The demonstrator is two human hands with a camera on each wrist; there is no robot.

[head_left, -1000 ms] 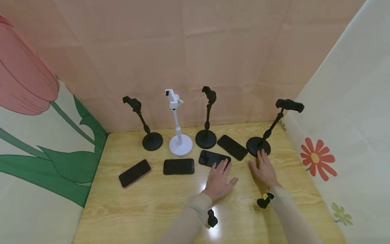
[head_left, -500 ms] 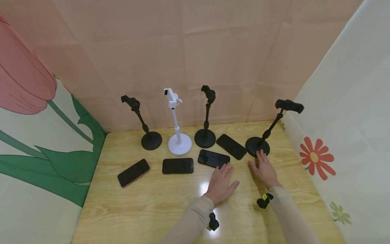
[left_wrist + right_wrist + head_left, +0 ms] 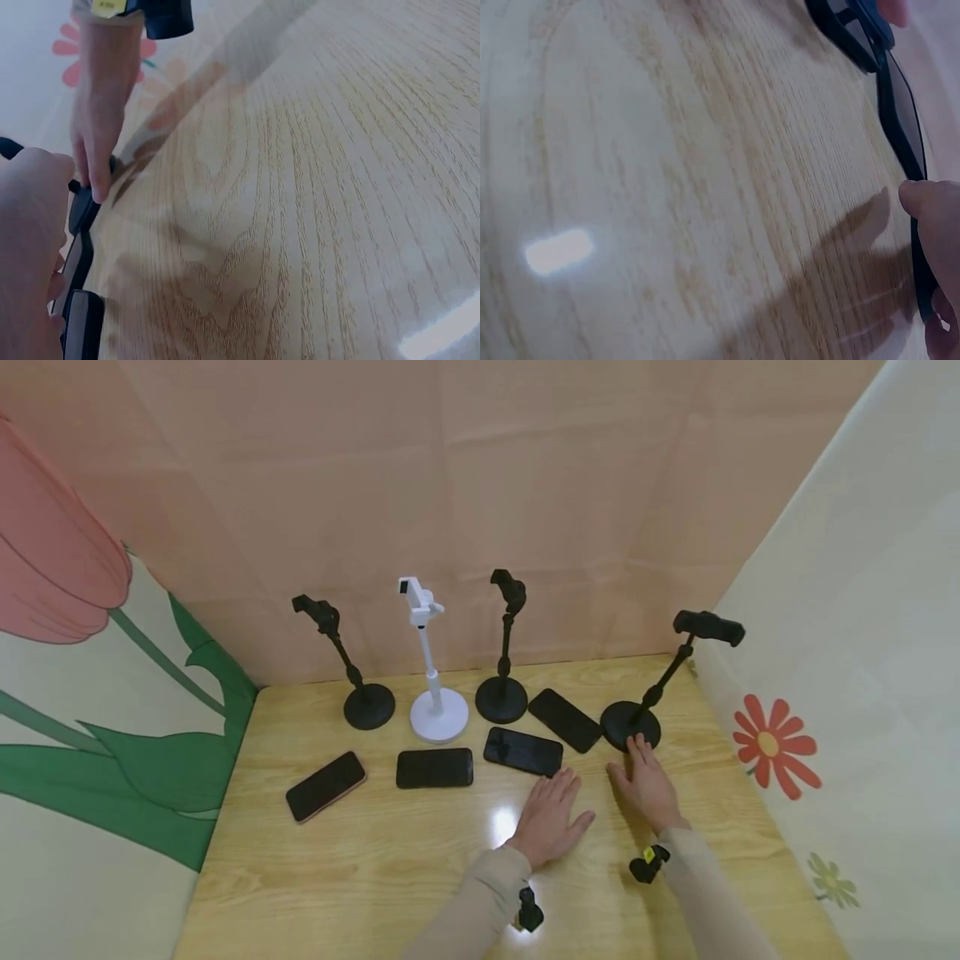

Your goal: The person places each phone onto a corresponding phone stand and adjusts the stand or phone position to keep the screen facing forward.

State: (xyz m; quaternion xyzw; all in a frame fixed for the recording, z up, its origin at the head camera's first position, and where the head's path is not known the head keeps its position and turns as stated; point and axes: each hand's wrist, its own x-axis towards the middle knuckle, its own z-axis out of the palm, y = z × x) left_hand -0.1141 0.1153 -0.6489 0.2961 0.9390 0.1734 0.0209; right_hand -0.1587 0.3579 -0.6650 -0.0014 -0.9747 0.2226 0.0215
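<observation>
Passage lies over the near-left surface (image 3: 300,885); four phones (image 3: 435,768) and four stands (image 3: 439,718) obstruct the back.

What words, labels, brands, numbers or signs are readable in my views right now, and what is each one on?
No readable text.
Yellow label on the black right-wrist camera: marks too small and blurred to read.
Four phones: dark screens, nothing legible.
Four stands: nothing legible.

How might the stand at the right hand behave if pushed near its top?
The stand may tip, its head sitting high on a thin pole. Its wide base should resist somewhat. The pole seems stiff, showing no sag.
</observation>
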